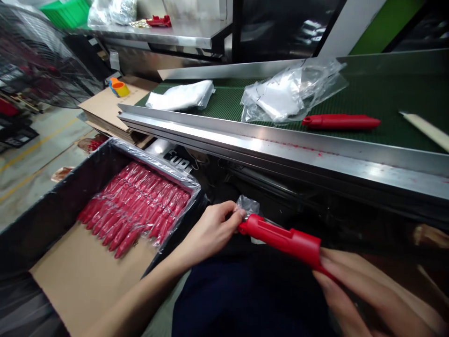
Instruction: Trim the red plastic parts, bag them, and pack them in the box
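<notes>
In front of my lap, my right hand (351, 281) grips the near end of a red plastic tube-like part (284, 238) with a slot along its side. The part's far end touches a small clear plastic bag (249, 206). My left hand (213, 229) pinches that bag between thumb and fingers beside the part's tip. Whether the tip is inside the bag I cannot tell. A similar red part (342, 121) lies on the green conveyor belt (386, 98), near a heap of clear plastic bags (280, 93) and a white bag stack (180, 95).
At left a dark, plastic-lined box (63, 201) holds rows of bagged red parts (136, 201) on cardboard. A metal conveyor rail (266, 140) runs across ahead. A tape roll (120, 88) sits on stacked cardboard; a pale pointed tool (426, 131) lies at right. A large fan (45, 56) stands far left.
</notes>
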A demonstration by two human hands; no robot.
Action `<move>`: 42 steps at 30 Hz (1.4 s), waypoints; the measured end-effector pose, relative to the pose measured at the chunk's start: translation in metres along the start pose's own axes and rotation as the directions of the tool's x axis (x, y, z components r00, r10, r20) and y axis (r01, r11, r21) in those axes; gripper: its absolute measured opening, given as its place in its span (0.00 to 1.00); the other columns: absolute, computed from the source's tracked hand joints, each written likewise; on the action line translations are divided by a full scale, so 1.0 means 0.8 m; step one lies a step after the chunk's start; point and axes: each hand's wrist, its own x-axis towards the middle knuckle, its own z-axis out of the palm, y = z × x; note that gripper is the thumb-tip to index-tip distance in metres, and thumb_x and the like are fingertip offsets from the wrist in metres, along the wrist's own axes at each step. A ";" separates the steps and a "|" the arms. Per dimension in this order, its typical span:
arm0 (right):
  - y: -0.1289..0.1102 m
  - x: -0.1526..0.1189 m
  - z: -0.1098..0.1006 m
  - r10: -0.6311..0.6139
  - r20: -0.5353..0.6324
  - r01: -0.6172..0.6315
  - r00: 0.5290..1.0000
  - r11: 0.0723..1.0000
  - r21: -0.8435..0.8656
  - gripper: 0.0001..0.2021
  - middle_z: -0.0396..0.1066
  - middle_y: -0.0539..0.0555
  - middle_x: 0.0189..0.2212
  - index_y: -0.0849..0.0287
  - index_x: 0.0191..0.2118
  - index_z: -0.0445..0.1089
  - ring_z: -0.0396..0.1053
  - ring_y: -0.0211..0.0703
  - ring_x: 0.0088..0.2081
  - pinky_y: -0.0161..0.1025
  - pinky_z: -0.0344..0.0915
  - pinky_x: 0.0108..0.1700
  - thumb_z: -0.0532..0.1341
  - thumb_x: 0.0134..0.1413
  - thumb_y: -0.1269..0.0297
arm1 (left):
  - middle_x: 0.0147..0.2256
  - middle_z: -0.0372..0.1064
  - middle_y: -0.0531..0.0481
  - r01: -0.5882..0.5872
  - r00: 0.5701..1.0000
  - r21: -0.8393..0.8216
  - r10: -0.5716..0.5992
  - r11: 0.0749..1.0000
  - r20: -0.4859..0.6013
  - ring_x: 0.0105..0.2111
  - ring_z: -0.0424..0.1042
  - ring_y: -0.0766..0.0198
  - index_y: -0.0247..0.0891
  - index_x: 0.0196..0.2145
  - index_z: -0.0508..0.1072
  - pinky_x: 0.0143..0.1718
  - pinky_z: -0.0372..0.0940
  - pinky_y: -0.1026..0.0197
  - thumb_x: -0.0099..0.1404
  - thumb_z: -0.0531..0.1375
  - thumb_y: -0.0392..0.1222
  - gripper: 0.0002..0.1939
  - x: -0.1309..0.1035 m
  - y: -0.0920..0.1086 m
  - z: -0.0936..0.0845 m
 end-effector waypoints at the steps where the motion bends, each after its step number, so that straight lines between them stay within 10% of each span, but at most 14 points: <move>1: 0.002 -0.001 0.001 0.014 -0.006 -0.014 1.000 1.000 0.000 0.18 0.74 0.51 0.45 0.56 0.48 0.73 0.75 0.38 0.40 0.33 0.70 0.47 0.65 0.52 0.77 | 0.27 0.65 0.56 -0.001 1.000 0.016 0.001 1.000 0.021 0.28 0.61 0.70 0.36 0.30 0.69 0.29 0.54 0.66 0.72 0.50 0.53 0.20 -0.002 0.003 -0.001; 10: -0.022 0.003 0.024 0.397 -0.081 -0.393 0.914 0.917 0.060 0.10 0.76 0.48 0.42 0.51 0.44 0.75 0.75 0.37 0.39 0.34 0.69 0.49 0.64 0.58 0.70 | 0.25 0.63 0.57 -0.031 0.986 0.195 -0.003 0.980 0.170 0.25 0.60 0.70 0.38 0.30 0.69 0.28 0.51 0.64 0.73 0.48 0.49 0.18 -0.017 0.022 -0.014; 16: -0.017 -0.019 0.046 0.819 0.118 -0.805 0.562 0.508 0.308 0.12 0.79 0.49 0.33 0.52 0.44 0.76 0.78 0.41 0.35 0.29 0.75 0.36 0.65 0.57 0.54 | 0.27 0.57 0.57 -0.153 0.988 0.484 0.140 0.862 0.062 0.24 0.56 0.69 0.38 0.28 0.60 0.28 0.47 0.61 0.72 0.49 0.45 0.15 -0.024 0.019 -0.011; 21: -0.016 -0.029 0.058 0.853 0.281 -0.767 0.440 0.195 0.611 0.14 0.79 0.57 0.38 0.55 0.46 0.75 0.78 0.46 0.39 0.35 0.76 0.39 0.67 0.54 0.57 | 0.30 0.58 0.56 -0.182 0.962 0.397 0.246 0.900 -0.117 0.27 0.59 0.70 0.38 0.29 0.61 0.29 0.51 0.63 0.69 0.54 0.37 0.10 -0.029 0.015 -0.009; 27: -0.028 -0.022 0.067 0.822 0.270 -0.664 0.502 0.166 0.729 0.09 0.79 0.57 0.36 0.55 0.43 0.75 0.78 0.44 0.37 0.35 0.76 0.40 0.65 0.58 0.61 | 0.31 0.60 0.56 -0.282 0.939 0.334 0.330 0.900 -0.097 0.29 0.60 0.71 0.37 0.32 0.64 0.31 0.53 0.66 0.71 0.52 0.35 0.08 -0.034 0.015 -0.011; 34: -0.032 -0.036 0.069 0.643 -0.035 -0.565 0.765 0.696 0.444 0.13 0.78 0.50 0.42 0.53 0.46 0.76 0.78 0.41 0.37 0.35 0.77 0.42 0.66 0.54 0.71 | 0.27 0.57 0.56 -0.231 0.958 0.238 0.264 0.943 -0.114 0.27 0.57 0.70 0.37 0.29 0.62 0.31 0.53 0.65 0.73 0.50 0.38 0.13 -0.035 0.014 -0.014; 42: -0.024 -0.038 0.067 0.371 -0.107 -0.332 0.922 0.903 0.271 0.24 0.75 0.50 0.47 0.50 0.50 0.73 0.76 0.45 0.42 0.42 0.77 0.42 0.65 0.50 0.81 | 0.28 0.62 0.56 -0.111 0.994 0.026 0.111 0.993 0.003 0.29 0.62 0.68 0.38 0.29 0.65 0.32 0.56 0.64 0.72 0.49 0.42 0.14 -0.033 0.017 -0.027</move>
